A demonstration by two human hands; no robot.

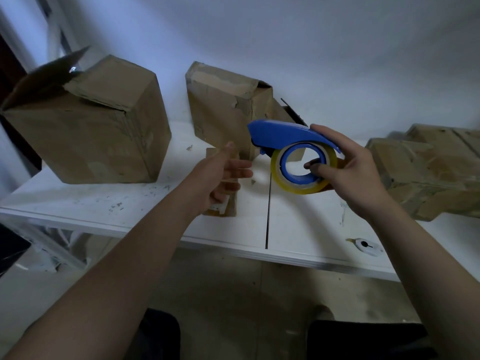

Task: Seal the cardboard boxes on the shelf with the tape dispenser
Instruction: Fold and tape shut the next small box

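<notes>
Right hand (348,175) grips the tape dispenser (293,154); left hand (220,178), fingers spread, just beside it

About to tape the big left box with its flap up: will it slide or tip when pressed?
The left box looks worn and soft, so its top may sag. Its raised flap probably bends easily. It sits tilted on the shelf, so it may shift; the free left hand should steady it.

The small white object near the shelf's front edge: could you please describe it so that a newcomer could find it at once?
Start at the white shelf and follow its front edge to the right, past the dark seam between its boards. There, below the right hand, lies the small white object, alone. Unlike the brown cardboard boxes behind, it is flat, white and rounded, with a dark mark in its middle.
</notes>
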